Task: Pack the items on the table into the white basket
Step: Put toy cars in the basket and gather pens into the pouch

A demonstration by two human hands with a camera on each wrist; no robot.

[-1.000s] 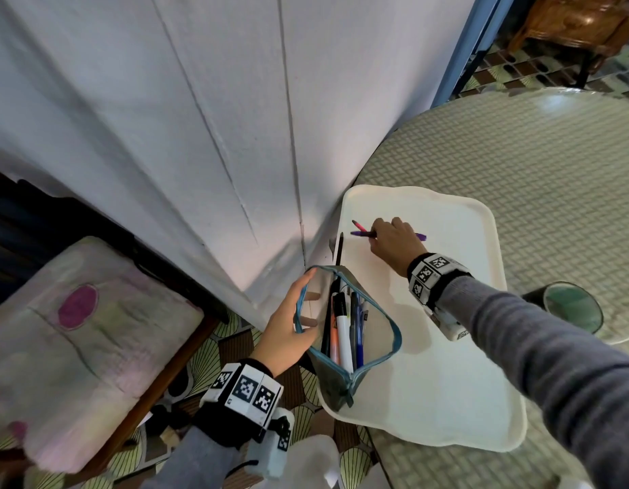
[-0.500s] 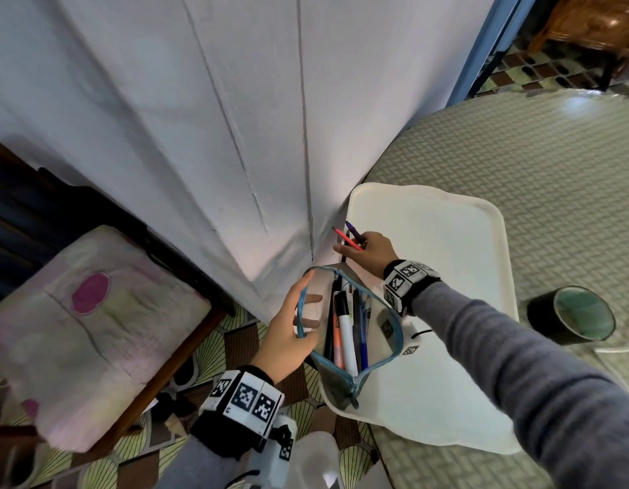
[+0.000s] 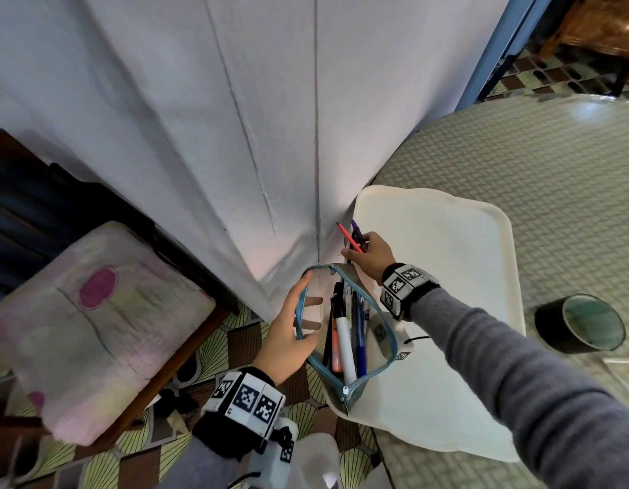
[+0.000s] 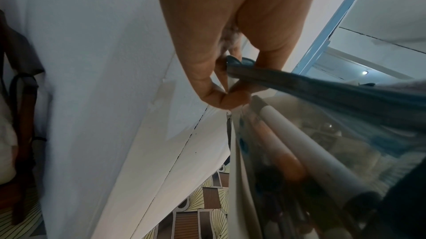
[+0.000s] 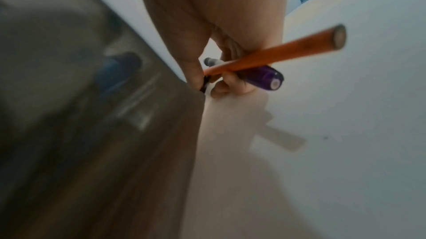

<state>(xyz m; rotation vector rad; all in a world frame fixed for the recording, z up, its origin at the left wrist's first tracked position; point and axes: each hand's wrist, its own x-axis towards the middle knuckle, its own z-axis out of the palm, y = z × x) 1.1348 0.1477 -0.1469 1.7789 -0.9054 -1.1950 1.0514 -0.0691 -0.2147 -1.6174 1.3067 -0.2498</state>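
Your left hand (image 3: 288, 333) grips the pouch (image 3: 345, 333) rim w/ thumb & fingers, holding its mouth wide at the tray's (image 3: 447, 277) near-left edge so pens drop in. Your right hand (image 3: 371, 255) is clenched on a red pencil (image 3: 349, 237) & purple pen (image 3: 357, 232) just beyond the mouth, at the tray's left edge. No white basket in view.

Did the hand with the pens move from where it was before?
Yes. The right hand left the middle of the white tray for the tray's wall-side corner, by the pencil case.
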